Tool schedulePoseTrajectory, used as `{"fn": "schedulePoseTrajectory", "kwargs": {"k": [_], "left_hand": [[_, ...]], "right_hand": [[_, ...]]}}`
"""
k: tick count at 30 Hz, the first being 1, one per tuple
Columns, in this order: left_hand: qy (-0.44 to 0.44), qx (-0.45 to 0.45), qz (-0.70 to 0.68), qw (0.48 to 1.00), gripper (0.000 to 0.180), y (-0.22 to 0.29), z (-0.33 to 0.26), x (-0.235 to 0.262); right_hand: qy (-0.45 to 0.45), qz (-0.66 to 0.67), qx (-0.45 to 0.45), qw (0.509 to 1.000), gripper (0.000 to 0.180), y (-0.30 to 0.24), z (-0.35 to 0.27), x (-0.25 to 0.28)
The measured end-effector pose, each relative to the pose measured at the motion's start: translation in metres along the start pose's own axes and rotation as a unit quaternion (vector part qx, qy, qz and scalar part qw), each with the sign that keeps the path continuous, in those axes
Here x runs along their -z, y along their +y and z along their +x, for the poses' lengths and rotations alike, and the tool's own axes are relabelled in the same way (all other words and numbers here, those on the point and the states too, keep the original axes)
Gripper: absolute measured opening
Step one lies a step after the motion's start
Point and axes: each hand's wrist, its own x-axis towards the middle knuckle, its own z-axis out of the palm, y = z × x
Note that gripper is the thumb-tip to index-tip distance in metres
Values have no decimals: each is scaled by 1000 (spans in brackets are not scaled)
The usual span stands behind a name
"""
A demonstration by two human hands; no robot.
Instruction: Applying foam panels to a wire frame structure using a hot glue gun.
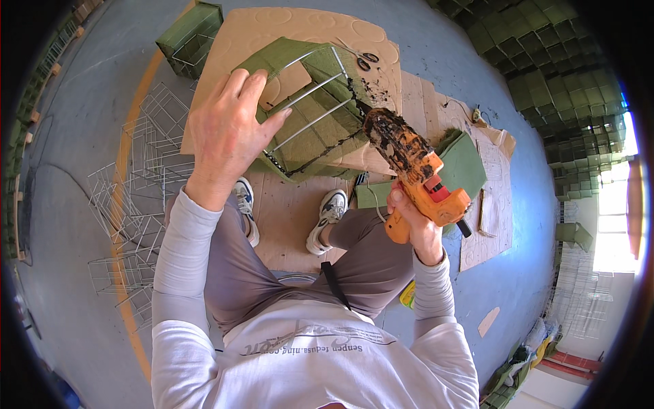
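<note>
A box of dark green mesh fabric on a wire frame (315, 127) stands tilted on cardboard before me, with black glue along its edges. My left hand (235, 126) is curled over its left edge, thumb apart from the fingers; where they meet the fabric is partly hidden. In my right hand (413, 221) is an orange glue gun (429, 178), its front half crusted with black residue. Its nozzle points at the box's right edge, close to a glued seam; contact cannot be made out. Black-handled scissors (366, 60) lie beyond the box on the cardboard.
Flat cardboard sheets (272, 24) cover the floor under the work. Bare wire frames (139, 184) pile up on the left. Another green box (192, 37) sits at the far left, green panels (463, 163) at the right. Tall stacks of green boxes (545, 75) line the right side.
</note>
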Motion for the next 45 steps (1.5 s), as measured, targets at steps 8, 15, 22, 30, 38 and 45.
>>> {"fn": "schedulePoseTrajectory", "kwargs": {"k": [8, 15, 22, 30, 38, 45], "left_hand": [[5, -5, 2, 1000, 51, -2, 0, 0], [2, -3, -1, 1000, 50, -1, 0, -2], [0, -1, 5, 1000, 51, -1, 0, -2], [1, -1, 8, 1000, 52, -3, 0, -2], [-12, 8, 14, 1000, 50, -2, 0, -1], [1, -1, 23, 1000, 50, -4, -1, -2]], "right_hand": [[9, -9, -1, 1000, 24, 2, 0, 2], [27, 17, 0, 999, 25, 2, -6, 7], [23, -69, -23, 997, 28, 9, -12, 15], [24, -28, -32, 999, 28, 16, -15, 17], [28, 12, -29, 999, 28, 14, -12, 13], [36, -14, -37, 999, 28, 12, -10, 14]]}}
